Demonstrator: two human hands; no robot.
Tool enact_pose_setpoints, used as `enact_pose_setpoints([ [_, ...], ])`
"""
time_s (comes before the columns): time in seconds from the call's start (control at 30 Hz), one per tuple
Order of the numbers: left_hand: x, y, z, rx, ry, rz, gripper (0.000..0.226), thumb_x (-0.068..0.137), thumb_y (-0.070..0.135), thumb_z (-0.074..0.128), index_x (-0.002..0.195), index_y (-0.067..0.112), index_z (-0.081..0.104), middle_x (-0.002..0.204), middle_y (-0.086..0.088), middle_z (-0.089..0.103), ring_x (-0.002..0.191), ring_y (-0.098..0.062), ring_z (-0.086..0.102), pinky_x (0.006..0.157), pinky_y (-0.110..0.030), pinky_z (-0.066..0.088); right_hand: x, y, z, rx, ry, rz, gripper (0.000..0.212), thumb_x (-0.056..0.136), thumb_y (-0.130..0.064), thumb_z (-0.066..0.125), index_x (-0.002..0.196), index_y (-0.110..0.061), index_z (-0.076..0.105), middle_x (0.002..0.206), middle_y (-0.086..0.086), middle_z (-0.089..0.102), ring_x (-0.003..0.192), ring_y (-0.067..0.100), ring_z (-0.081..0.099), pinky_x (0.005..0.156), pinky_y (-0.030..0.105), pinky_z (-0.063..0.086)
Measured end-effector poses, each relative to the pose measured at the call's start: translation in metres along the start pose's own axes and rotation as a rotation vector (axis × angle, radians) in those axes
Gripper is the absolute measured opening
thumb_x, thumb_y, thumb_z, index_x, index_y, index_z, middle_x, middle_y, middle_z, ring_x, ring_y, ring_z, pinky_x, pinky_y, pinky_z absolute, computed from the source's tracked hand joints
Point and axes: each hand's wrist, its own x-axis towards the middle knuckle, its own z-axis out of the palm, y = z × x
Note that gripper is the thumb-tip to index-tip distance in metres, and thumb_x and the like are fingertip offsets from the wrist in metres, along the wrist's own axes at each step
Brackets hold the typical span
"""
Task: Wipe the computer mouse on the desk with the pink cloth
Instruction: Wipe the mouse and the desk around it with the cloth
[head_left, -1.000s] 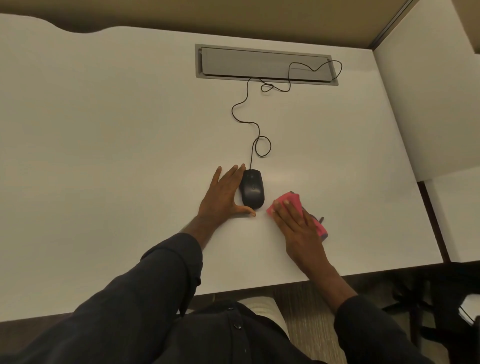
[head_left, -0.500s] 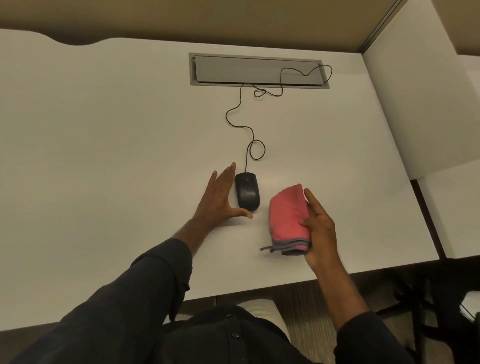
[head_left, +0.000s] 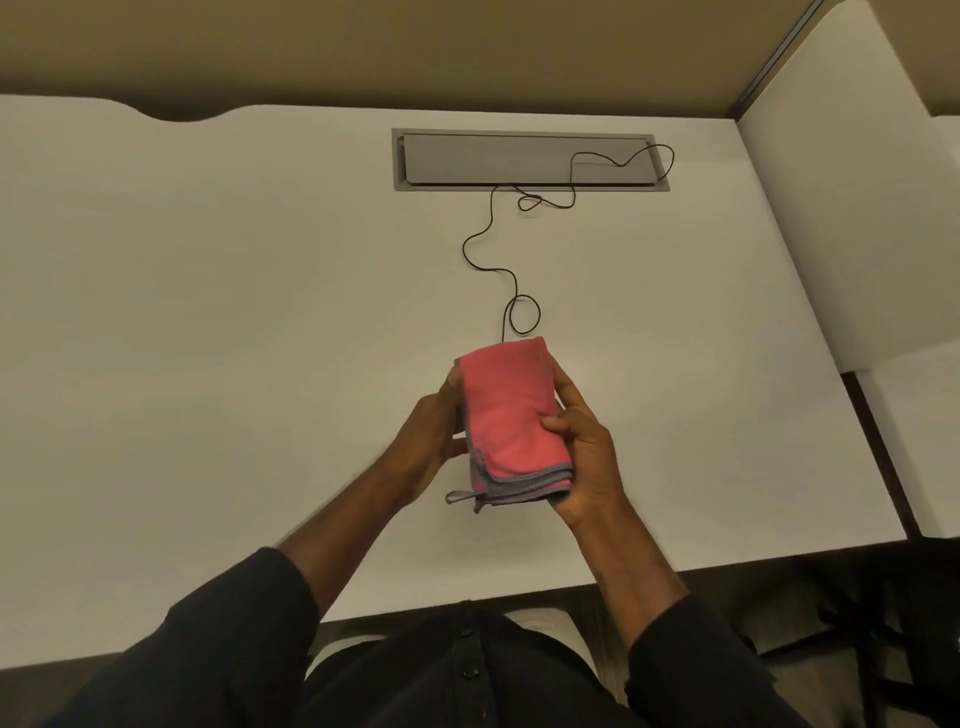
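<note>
Both hands met over the middle of the white desk (head_left: 208, 338), holding the folded pink cloth (head_left: 506, 415) between them. The right hand (head_left: 582, 457) gripped the cloth along its right side, thumb curled over the top face and fingers wrapped beneath. The left hand (head_left: 431, 441) held the cloth's left edge, fingers curled up along it with a fingertip showing at the upper corner. The cloth lay flat-folded in several layers, pink face up, its grey trimmed edges stacked at the 6 o'clock end, and a small grey loop (head_left: 460, 497) stuck out at about 7 o'clock from that end. The mouse could not be seen; the cloth and hands covered the spot where its cable (head_left: 511, 280) ended. That thin black cable ran from the cloth's top edge toward 12 o'clock, made a small loop just beyond the cloth, wandered left, then crossed onto the grey hatch (head_left: 530, 158) set into the desk at 12 o'clock, where it bent to the right end. A white partition (head_left: 831, 234) stood at 2 o'clock beside the desk. Dark sleeves (head_left: 218, 649) covered both forearms at 6 o'clock.
</note>
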Motion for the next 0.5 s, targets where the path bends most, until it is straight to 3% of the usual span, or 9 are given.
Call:
enact_pose_setpoints([
  [0.1,-0.009,0.003,0.005,-0.122,0.156,0.083,0.057,0.071,0.054,0.081,0.111,0.016,0.070,0.112,-0.007,0.074,0.107,-0.028,0.068,0.084,-0.037,0.058,0.009,0.006,0.010,-0.068,-0.022,-0.022,0.064,0.070,0.009,0.051,0.127,-0.017,0.061,0.126,0.015,0.065,0.104,0.035,0.065,0.088,0.048,0.055],
  [0.17,-0.013,0.007,0.004,-0.100,0.260,0.162,0.033,0.081,0.030,0.079,0.108,0.014,0.071,0.102,-0.004,0.077,0.098,-0.026,0.071,0.073,-0.031,0.059,0.012,0.010,0.012,-0.232,0.015,-0.079,0.058,0.076,0.009,0.053,0.127,-0.017,0.061,0.124,0.016,0.065,0.106,0.034,0.064,0.090,0.047,0.054],
  [0.27,-0.018,0.014,-0.004,-0.004,0.380,0.287,0.023,0.084,0.010,0.074,0.107,0.015,0.069,0.098,-0.002,0.077,0.093,-0.020,0.073,0.076,-0.030,0.060,0.012,0.013,0.011,-0.556,0.122,-0.236,0.049,0.086,0.008,0.054,0.127,-0.017,0.061,0.115,0.010,0.069,0.108,0.027,0.065,0.088,0.039,0.055],
  [0.4,-0.019,0.021,-0.010,0.425,0.570,0.457,0.029,0.079,0.018,0.082,0.104,0.013,0.068,0.098,0.003,0.071,0.092,-0.014,0.069,0.076,-0.018,0.056,0.008,0.014,0.014,-0.777,0.129,-0.336,0.035,0.094,-0.006,0.059,0.125,-0.020,0.065,0.115,-0.009,0.071,0.110,0.005,0.064,0.093,0.023,0.052],
  [0.5,-0.020,0.020,-0.005,0.596,0.508,0.561,0.036,0.084,0.022,0.079,0.116,0.013,0.065,0.111,0.004,0.068,0.104,-0.014,0.065,0.078,-0.022,0.057,0.004,0.022,0.025,-0.802,0.020,-0.302,0.032,0.097,-0.018,0.060,0.129,-0.019,0.063,0.118,-0.011,0.069,0.114,0.005,0.063,0.095,0.022,0.051],
])
